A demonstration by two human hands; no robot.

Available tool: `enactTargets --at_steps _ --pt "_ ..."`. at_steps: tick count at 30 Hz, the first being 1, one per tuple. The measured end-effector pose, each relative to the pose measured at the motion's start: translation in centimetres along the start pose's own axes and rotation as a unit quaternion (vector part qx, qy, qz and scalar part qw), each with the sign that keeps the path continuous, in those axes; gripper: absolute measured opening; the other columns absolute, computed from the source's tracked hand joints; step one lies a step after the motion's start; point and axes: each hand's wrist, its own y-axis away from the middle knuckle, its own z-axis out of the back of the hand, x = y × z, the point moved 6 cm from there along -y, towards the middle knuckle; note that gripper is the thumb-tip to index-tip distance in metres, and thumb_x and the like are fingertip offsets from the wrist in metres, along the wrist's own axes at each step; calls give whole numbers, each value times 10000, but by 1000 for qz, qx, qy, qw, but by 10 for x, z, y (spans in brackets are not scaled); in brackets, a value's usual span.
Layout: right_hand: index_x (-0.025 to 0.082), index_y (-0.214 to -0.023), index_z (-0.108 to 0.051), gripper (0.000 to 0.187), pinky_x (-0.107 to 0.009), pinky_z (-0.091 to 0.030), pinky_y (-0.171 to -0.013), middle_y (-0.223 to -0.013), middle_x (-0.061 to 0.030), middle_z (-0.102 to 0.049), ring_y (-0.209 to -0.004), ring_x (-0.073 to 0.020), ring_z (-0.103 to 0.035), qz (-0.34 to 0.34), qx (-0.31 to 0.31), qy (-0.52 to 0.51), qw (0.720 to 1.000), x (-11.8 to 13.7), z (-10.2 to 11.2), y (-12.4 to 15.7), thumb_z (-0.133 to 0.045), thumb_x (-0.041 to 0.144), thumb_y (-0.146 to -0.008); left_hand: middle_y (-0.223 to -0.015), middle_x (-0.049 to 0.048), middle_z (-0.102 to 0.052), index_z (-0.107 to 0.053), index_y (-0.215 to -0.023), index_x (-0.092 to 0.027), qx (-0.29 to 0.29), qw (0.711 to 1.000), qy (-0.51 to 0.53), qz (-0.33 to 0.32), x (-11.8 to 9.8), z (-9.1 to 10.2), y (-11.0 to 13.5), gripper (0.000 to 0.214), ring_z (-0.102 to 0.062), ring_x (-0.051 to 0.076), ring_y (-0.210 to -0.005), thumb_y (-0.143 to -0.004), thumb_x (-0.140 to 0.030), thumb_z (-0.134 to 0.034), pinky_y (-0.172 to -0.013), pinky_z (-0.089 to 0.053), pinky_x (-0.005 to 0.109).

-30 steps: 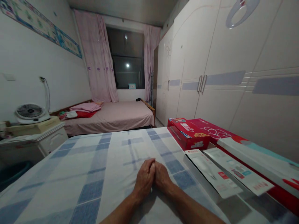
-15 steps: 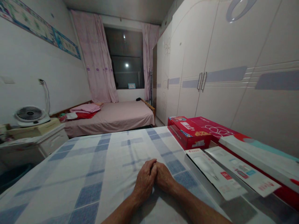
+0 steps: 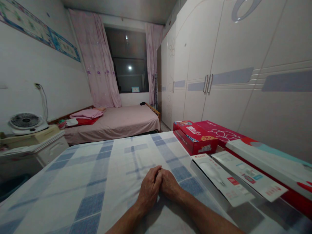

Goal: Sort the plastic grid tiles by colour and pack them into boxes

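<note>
On the checked blue-and-white cloth (image 3: 117,182), my left hand (image 3: 149,185) and my right hand (image 3: 170,184) rest clasped against each other. The left fingers are pressed together and point forward, with the left thumb against the right hand. The right hand's fingers are curled and partly hidden behind the left. No object shows in either hand. To the right of the hands lie two white flat packages, one a light bulb package (image 3: 214,172) with a bulb printed on it, the other a printed package (image 3: 248,174) with small pictures.
Behind the packages sit a red box (image 3: 195,138) and a larger red, white and teal box (image 3: 268,156). A white wardrobe (image 3: 219,107) lines the right side. A pink-covered bed (image 3: 122,118) stands beyond, and a fan (image 3: 26,123) is on a cabinet at left.
The view has shifted slightly, so the room appears a little further left. My hands stay clasped in the same place on the cloth.
</note>
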Motion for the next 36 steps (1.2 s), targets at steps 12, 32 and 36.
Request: enactTargets --at_steps 12,32,36 --pt "113 -889 -695 313 -261 -483 -759 -865 -128 -700 -834 -194 -638 10 9 18 1000 -3 -4 -1 -411 174 -773 -1178 88 -608 -573 -1168 -162 7 1000 -5 0 -3 -1 -1 400 -535 181 -1128 -904 -367 -352 -1043 -360 349" --pt "107 -938 -692 339 -271 -476 -777 -923 -135 -701 -853 -201 -640 8 -5 -3 1000 -2 -1 0 -397 176 -787 -1184 87 -608 -575 -1167 -161 4 1000 -11 -2 -3 -1 -1 401 -538 181 -1128 -905 -374 -358 -1040 -363 337" --pt "96 -932 -686 322 -277 -474 -764 -914 -135 -697 -846 -208 -637 8 1 2 1000 -4 -4 -1 -406 167 -788 -1190 85 -606 -570 -1174 -166 6 1000 -9 -3 -2 -1 0 412 -535 178 -1135 -905 -388 -350 -1040 -363 330"
